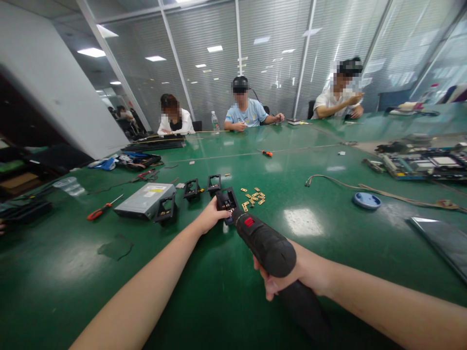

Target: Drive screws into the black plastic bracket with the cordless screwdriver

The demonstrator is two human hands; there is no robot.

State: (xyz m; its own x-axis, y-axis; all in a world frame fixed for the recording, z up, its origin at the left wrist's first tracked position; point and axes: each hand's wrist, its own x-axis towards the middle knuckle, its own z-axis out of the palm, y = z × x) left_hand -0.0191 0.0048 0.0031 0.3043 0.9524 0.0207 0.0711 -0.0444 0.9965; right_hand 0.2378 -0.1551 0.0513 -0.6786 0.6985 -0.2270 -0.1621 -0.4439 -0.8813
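My left hand [213, 215] is closed on a black plastic socket housing [226, 198], holding it on the green table. Gripped in my right hand [273, 279] is a black cordless drill [268, 243] with a red switch on top. Its nose points at the inside of the housing; whether the bit touches a screw is hidden. Just right of the housing lie several small brass plates [254, 197]. More black housings stand to the left: one at the back [214, 183], one behind my left hand [191, 188] and one nearer me [167, 209].
A silver disc drive [146, 200] and an orange screwdriver [99, 212] lie left. Further back is another screwdriver [267, 153]. On the right are a blue round dish [367, 200], a cable [339, 182], a tablet [443, 238] and circuit boards [430, 164]. Three people sit across the table.
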